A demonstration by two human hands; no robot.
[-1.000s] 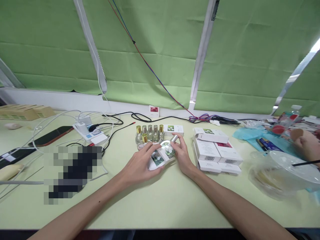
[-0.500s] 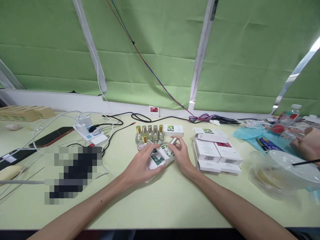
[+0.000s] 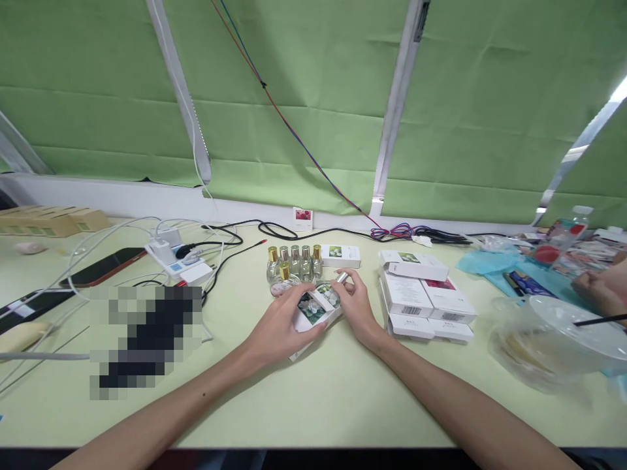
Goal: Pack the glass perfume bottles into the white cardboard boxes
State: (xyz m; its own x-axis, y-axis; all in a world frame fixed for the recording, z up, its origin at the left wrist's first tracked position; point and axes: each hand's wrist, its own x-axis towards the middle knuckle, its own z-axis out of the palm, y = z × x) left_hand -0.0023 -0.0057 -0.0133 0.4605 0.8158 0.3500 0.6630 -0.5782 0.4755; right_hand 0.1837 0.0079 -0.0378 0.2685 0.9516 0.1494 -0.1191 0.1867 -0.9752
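Note:
My left hand (image 3: 277, 326) grips a small white carton with a green flower print (image 3: 313, 310), tilted on the pale green table (image 3: 323, 398). My right hand (image 3: 356, 301) pinches a small bottle with a silver cap (image 3: 340, 279) at the carton's open end; the bottle's body is partly inside the carton. Just behind stands a cluster of several small glass bottles with gold caps (image 3: 292, 261).
A stack of white cartons (image 3: 426, 297) lies to the right. Another person's hand (image 3: 600, 287) works at the far right near a clear plastic bowl (image 3: 548, 336). Cables, a power strip (image 3: 179, 261) and phones (image 3: 100, 267) lie on the left.
The silver-capped bottle has gone lower into the carton's open end. My hands have shifted slightly toward me.

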